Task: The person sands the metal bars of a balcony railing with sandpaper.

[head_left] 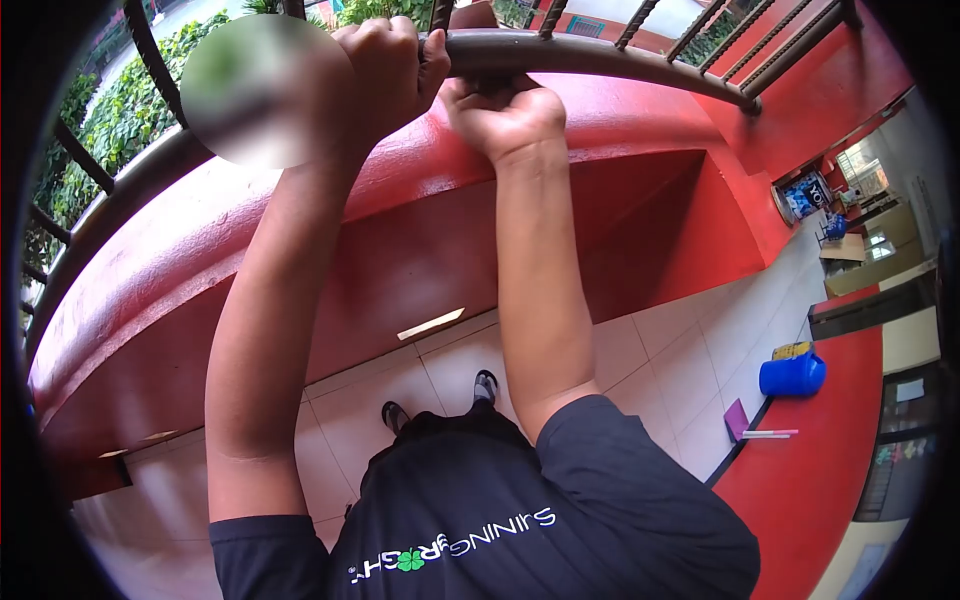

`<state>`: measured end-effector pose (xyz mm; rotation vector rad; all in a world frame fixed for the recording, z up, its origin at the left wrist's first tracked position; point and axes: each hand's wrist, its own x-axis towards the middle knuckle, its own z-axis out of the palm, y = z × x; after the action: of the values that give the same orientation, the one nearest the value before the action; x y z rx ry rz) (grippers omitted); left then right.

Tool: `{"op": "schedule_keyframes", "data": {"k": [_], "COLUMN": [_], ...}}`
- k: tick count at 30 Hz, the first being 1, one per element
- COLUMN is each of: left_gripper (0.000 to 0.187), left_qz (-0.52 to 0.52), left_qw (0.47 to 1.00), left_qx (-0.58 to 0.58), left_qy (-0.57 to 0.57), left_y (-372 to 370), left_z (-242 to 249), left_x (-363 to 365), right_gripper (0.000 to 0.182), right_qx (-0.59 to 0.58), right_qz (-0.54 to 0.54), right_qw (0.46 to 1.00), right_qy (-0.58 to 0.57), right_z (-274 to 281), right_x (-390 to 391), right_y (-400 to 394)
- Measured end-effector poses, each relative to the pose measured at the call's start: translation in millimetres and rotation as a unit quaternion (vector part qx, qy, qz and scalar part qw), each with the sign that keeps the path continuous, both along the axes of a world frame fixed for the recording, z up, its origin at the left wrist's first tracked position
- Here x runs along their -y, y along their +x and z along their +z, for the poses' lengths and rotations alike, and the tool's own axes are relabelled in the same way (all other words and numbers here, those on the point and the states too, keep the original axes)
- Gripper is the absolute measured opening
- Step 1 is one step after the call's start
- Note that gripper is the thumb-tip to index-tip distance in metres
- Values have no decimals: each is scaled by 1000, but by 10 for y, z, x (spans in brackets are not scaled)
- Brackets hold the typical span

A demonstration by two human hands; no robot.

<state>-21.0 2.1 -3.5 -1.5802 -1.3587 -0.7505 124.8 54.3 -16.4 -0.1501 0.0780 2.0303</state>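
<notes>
A dark metal handrail (590,58) curves across the top of the head view. My left hand (385,75) is closed in a fist around it, knuckles up, with the thumb on the right side. Just to the right, my right hand (515,118) reaches up from below, palm showing, its fingers curled against the rail's underside. A dark patch lies between those fingers and the rail; I cannot make out what it is. Behind the rail, a small brownish-red piece (472,15) shows above my hands. A blurred patch hides the area left of my left hand.
Twisted bars (150,60) rise from the rail. Below it runs a glossy red ledge (230,220) over a recessed wall. My feet stand on pale floor tiles (650,350). At right are a blue container (793,375) and a purple dustpan (737,420) near a red floor strip.
</notes>
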Motion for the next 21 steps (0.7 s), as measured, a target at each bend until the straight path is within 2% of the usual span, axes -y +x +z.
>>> {"op": "schedule_keyframes", "data": {"k": [1, 2, 4, 5, 6, 7, 8, 10, 11, 12, 14, 15, 16, 18, 19, 20, 21], "left_gripper": [42, 42, 40, 39, 38, 27, 27, 14, 11, 10, 14, 20, 23, 28, 37, 37, 33], "left_qz": [-1, -1, -23, -30, -38, -44, -45, -86, -108, -96, -102, -108, -115, -129, -76, -80, -86], "left_qw": [1000, 1000, 997, 997, 997, 995, 994, 994, 992, 993, 992, 991, 990, 989, 997, 997, 996], "left_qx": [11, 22, 60, 67, 71, 79, 81, 71, 68, 68, 67, 72, 75, 48, 11, 11, 8], "left_qy": [-4, -6, -32, -19, -9, -47, -51, 0, 19, 18, 28, 22, 34, 61, -4, -4, 29], "left_y": [4, 10, 35, 34, 35, 18, 4, -28, -33, -27, -4, -15, -43, -96, -127, -133, -125], "left_z": [-5, 1, 18, 15, 37, 40, 41, 88, 82, 70, 104, 100, 92, 71, 106, 122, 140], "left_x": [-12, -19, 4, -15, 2, 40, 75, 95, 98, 86, 104, 96, 89, 82, 129, 143, 143], "right_gripper": [39, 41, 44, 44, 43, 43, 43, 42, 42, 46, 44, 46, 46, 46, 45, 45, 45], "right_qx": [-37, -18, -45, -77, -100, -101, -99, -105, -119, -34, -97, -167, -168, -59, -34, -107, -89], "right_qz": [-19, -40, -104, -56, 81, 75, 70, -13, 1, -2, -90, 129, 131, 2, -52, -40, -67], "right_qw": [999, 999, 993, 994, 991, 991, 992, 994, 993, 999, 990, 977, 977, 998, 998, 993, 994], "right_qy": [-17, 0, 37, 60, 48, 40, 29, 23, -20, -34, 49, 20, 21, 33, 9, -7, 6], "right_z": [-90, -4, -126, -173, -103, -177, -234, -64, -27, 153, -106, -10, -78, -249, 1, 55, 33], "right_x": [-260, -272, -308, -154, 216, 171, 103, -39, -190, -3, -62, 320, 226, -14, 27, -106, -180], "right_y": [138, 294, 123, -223, -435, -436, -386, -93, 168, 347, -308, -463, -474, -343, -146, 114, 79]}}
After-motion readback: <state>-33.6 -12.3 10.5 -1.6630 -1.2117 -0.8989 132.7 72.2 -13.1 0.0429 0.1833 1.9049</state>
